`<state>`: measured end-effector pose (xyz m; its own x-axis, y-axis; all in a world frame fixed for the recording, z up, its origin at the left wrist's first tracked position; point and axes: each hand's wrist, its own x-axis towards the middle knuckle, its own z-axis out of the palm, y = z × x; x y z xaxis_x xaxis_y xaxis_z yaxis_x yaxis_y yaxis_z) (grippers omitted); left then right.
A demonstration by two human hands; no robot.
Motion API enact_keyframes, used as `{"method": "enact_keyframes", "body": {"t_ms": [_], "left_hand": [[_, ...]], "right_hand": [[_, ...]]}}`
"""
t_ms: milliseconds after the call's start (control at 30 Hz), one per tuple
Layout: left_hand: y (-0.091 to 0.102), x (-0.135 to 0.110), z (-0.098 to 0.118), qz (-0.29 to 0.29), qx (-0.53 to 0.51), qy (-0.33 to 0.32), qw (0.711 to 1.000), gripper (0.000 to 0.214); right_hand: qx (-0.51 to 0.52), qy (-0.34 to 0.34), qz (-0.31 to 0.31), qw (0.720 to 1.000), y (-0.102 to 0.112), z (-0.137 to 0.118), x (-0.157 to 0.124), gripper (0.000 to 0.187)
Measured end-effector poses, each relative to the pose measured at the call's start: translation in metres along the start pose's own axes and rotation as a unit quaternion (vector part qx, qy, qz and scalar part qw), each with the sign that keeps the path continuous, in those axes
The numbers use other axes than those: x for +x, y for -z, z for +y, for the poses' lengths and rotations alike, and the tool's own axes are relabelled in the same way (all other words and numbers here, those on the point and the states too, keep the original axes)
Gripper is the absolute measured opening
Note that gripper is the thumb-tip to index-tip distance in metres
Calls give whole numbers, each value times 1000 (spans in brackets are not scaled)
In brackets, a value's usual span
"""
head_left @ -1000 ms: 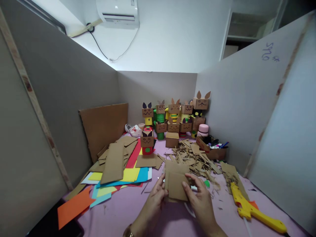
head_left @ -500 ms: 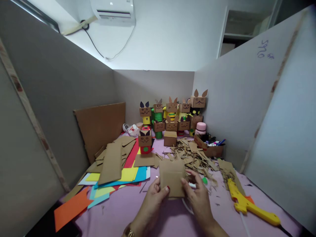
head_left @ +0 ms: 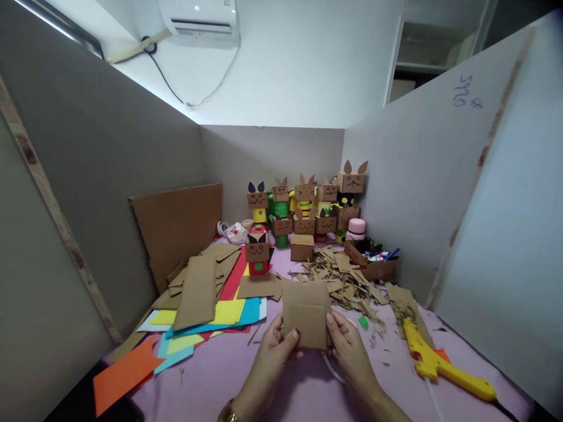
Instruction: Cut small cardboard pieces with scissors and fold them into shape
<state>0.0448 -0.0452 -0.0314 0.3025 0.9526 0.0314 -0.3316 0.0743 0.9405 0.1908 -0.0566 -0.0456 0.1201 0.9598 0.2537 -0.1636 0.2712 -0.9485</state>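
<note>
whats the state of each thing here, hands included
cardboard piece: held up, gripped at both side edges
left hand: shut on the cardboard piece
right hand: shut on the cardboard piece
glue gun: lying flat on the table, untouched
cardboard figures: standing upright at the back
pen box: open, pens inside
cardboard sheet: propped upright at the left

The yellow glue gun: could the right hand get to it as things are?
Probably yes. The glue gun lies just right of the right hand, with only small scraps between them. That hand grips the cardboard piece, though, together with the left hand.
</note>
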Motion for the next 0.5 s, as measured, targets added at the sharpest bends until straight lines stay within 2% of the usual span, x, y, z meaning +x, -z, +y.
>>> {"method": "enact_keyframes", "body": {"t_ms": [67,200,300,400,500], "left_hand": [[0,-1,-1,5,10,4,1000,49],[-2,-3,1,10,14,-3,1000,48],[-2,-4,1,3,7,-17,1000,47],[-1,-5,0,-5,-7,-49,999,41],[0,-3,-4,10,-15,-50,999,38]], "right_hand": [[4,7,-1,1000,0,-2,0,38],[24,-31,-23,999,-2,-4,-1,38],[-5,-7,-28,1000,-4,-5,-5,33],[-142,90,-4,986,-3,-7,-11,17],[-273,251,-10,929,0,-10,-17,13]]}}
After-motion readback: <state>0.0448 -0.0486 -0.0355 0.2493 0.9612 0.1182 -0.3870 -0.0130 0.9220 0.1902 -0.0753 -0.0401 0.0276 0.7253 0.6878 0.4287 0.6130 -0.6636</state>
